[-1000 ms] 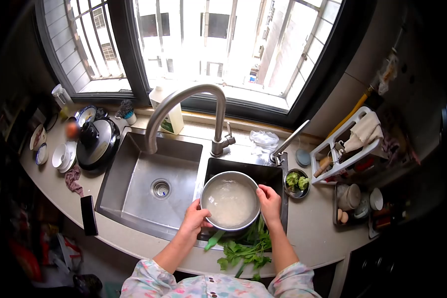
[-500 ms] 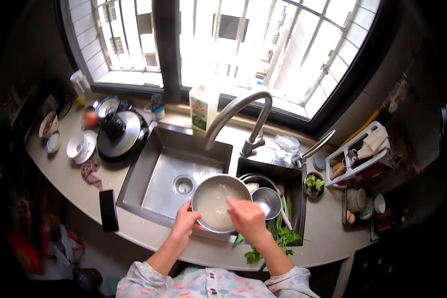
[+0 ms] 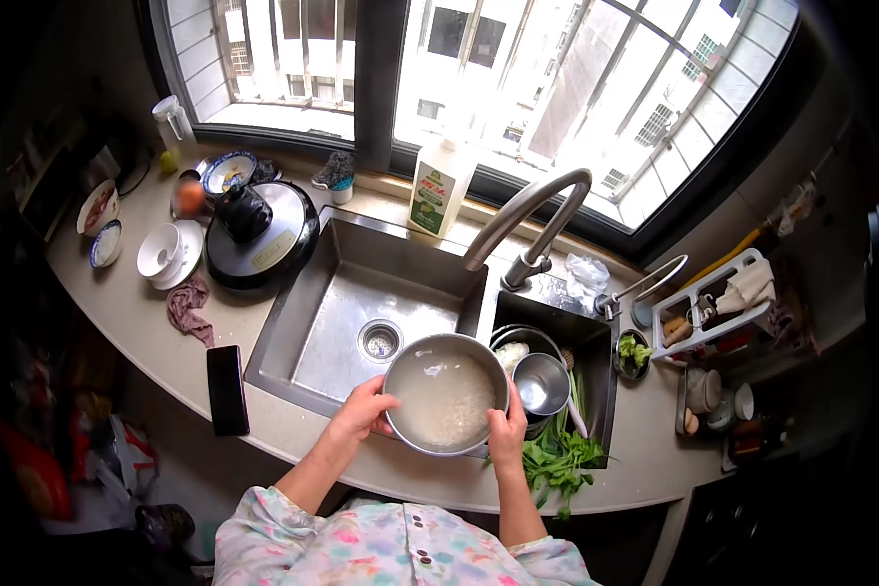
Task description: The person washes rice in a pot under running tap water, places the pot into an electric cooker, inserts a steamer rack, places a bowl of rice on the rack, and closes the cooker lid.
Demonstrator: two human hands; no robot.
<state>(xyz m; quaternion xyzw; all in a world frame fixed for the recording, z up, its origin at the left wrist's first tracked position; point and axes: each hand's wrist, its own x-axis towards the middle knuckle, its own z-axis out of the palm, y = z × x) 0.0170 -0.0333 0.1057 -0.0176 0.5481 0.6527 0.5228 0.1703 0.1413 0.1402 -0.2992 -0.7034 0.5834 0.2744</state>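
Note:
A round metal pot (image 3: 439, 391) holds cloudy water with pale grains, likely rice, settled toward its near right side. My left hand (image 3: 364, 408) grips its left rim, thumb over the edge. On the opposite rim my right hand (image 3: 507, 430) is closed, its thumb at the wall. The pot is held over the near edge of the steel sink (image 3: 334, 293), whose drain (image 3: 380, 340) shows just behind it. Just right of the pot, a small metal saucepan (image 3: 541, 383) and leafy green stalks (image 3: 563, 454) lie in the smaller basin.
A curved faucet (image 3: 547, 210) arches over the sink divider. A white bottle (image 3: 438, 190) stands by the window. Left on the counter are a black phone (image 3: 228, 391), a cloth (image 3: 188, 308), a lidded cooker (image 3: 262, 234) and bowls (image 3: 159, 251). A rack (image 3: 713, 308) stands at right.
My right hand has come out of the pot and taken hold of its right rim. The view has shifted slightly, and grains now show through the water.

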